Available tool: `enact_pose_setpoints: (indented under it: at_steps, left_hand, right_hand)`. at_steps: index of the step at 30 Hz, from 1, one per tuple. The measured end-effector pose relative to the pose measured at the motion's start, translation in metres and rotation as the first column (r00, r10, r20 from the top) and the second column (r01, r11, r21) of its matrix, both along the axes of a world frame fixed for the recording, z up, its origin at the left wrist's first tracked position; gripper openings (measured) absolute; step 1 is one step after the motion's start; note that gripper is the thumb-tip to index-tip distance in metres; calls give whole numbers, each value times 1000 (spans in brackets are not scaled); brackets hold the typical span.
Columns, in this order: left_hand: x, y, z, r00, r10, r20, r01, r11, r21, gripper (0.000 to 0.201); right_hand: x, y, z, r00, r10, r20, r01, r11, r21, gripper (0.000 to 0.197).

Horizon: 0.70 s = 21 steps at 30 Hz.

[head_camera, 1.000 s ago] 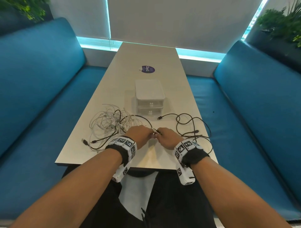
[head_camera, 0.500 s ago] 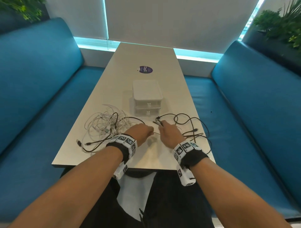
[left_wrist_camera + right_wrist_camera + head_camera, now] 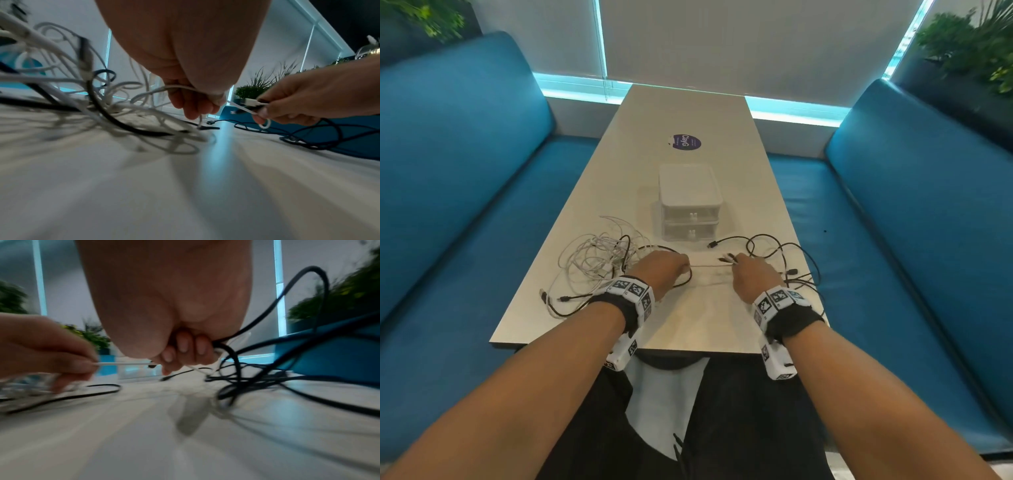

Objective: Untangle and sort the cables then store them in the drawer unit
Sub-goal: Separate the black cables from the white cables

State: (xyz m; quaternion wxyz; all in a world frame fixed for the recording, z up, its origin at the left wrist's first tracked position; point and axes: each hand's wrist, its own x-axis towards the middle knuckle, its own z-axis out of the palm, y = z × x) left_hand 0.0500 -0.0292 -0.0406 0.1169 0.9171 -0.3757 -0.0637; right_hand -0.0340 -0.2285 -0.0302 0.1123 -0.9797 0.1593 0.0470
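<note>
Left hand (image 3: 659,270): pinching white cable (image 3: 709,266) beside drawer unit (image 3: 690,202).
Right hand (image 3: 751,277): pinching its plug end with black cable (image 3: 787,253).
Risk: pulling may tighten white tangle (image 3: 595,257).

A long pale worktop (image 3: 690,113) runs toward a window with lowered grey blinds (image 3: 756,41), cyan light glowing beneath them. Blue upholstered benches (image 3: 458,144) flank the worktop on both sides, with green plants (image 3: 972,48) behind their backrests.

Bare table (image 3: 698,318) lies between the white tangle (image 3: 599,255) and black cables (image 3: 784,260), drawer unit (image 3: 690,202) just beyond.
</note>
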Motion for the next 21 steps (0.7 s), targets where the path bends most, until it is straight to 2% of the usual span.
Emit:
enact_pose_setpoints:
  at_steps: [2, 5, 8, 11, 13, 18, 21]
  left_hand:
    - [2, 5, 0, 1000, -13, -8, 13, 1000, 2, 16]
    - [-3, 2, -1, 1000, -20, 4, 20, 998, 51, 18]
    - [-7, -8, -4, 1000, -17, 23, 15, 998, 66, 18]
    - [-11, -17, -3, 1000, -9, 28, 7, 997, 72, 18]
    - [-14, -19, -1, 999, -12, 36, 10, 999, 51, 20]
    - [-12, -11, -3, 1000, -11, -27, 9, 998, -61, 21]
    - [-16, -9, -7, 1000, -3, -18, 2, 998, -70, 22]
  right_hand:
    - [-6, -17, -1, 993, -119, -21, 119, 993, 3, 23]
    - [-9, -18, -2, 988, -151, 22, 149, 988, 50, 23]
    - [-5, 0, -1, 986, -77, 148, 63, 994, 94, 24]
    - [-2, 25, -4, 974, 79, 213, -109, 985, 133, 34]
    - [-1, 36, -7, 970, 159, 183, -188, 969, 159, 32]
    - [6, 35, -12, 978, 176, 108, -196, 957, 216, 26]
    - [2, 31, -11, 974, 216, 69, -224, 966, 130, 23]
